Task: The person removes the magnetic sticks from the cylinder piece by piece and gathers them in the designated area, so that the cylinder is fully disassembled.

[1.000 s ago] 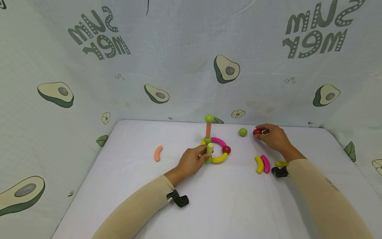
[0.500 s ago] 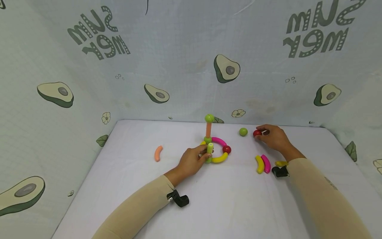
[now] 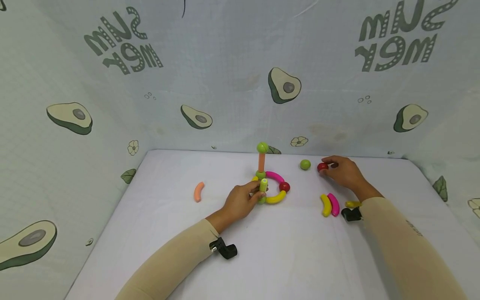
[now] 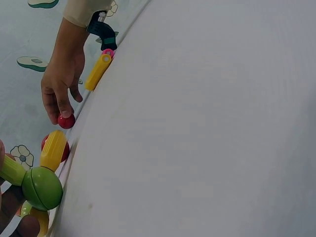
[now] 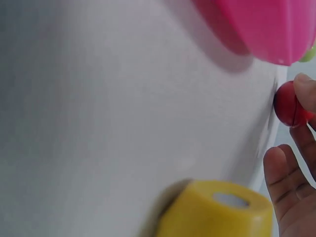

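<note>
Light-green and straight, a ribbed rod (image 3: 263,185) stands in the person's left hand (image 3: 241,202), the thumb and fingers closed round it in a pinch. Its lower end meets a shiny green ball (image 3: 262,200), part of a ring lying on the white-covered desk (image 3: 292,254). From that ball a curved yellow piece (image 3: 276,197) runs to a glossy dark-red ball (image 3: 284,186), then a curved magenta piece (image 3: 275,176) leads to a rear green ball (image 3: 260,175). A second yellow piece (image 3: 255,178) on the ring's left side is mostly hidden by the hand. An upright salmon-orange rod (image 3: 261,162) rises from the rear ball, capped by a round green ball (image 3: 262,147).

Near the far edge of the desk, the right hand (image 3: 343,172) pinches a loose red ball (image 3: 322,167) between thumb and finger; the right wrist view shows another finger bent and apart from it. Just beside, to its left, lies a loose green ball (image 3: 305,164). Nearer the person, a loose yellow curve (image 3: 326,205) and a loose magenta curve (image 3: 333,204) lie side by side, with another yellow piece (image 3: 352,204) by the black wrist camera (image 3: 351,215). A curved salmon piece (image 3: 199,192) lies well apart, left of the ring.
</note>
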Demonstrator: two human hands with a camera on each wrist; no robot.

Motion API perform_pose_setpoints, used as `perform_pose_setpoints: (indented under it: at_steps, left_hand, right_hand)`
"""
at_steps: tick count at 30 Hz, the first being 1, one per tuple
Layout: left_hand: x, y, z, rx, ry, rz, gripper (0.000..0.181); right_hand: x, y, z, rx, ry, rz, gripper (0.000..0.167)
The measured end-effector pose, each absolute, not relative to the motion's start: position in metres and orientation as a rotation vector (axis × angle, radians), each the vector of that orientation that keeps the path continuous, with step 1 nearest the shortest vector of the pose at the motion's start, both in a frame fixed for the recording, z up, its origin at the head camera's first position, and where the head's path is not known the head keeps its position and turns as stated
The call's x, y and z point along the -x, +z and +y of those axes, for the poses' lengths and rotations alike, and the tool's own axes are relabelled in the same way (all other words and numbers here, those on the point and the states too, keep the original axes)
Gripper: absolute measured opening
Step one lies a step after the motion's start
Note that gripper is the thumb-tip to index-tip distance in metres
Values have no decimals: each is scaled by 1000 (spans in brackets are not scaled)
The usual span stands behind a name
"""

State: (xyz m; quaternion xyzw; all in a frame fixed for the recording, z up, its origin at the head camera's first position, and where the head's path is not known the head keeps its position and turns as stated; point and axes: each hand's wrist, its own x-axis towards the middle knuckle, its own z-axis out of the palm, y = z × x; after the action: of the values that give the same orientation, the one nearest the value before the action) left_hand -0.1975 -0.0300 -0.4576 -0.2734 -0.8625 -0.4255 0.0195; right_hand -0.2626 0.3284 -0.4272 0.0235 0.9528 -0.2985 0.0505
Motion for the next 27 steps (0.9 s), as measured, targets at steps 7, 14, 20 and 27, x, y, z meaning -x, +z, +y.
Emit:
perform_pose_setpoints:
  at_steps: [7, 14, 20, 27]
  left_hand:
    - [197, -457, -30, 857, -1312, -2676, 29]
    - [198, -458, -30, 852, -1317, -2676, 30]
    - [197, -457, -30, 843, -1321, -2685, 31]
    - [197, -454, -31, 857, -1341, -2665, 31]
  right_hand:
    - [259, -420, 327, -83, -911, 2924, 60]
    - [251, -409, 313, -23, -960, 3035, 60]
    - [236, -399, 287, 142, -995, 3125, 51]
    - [224, -388, 255, 284, -986, 3113, 49]
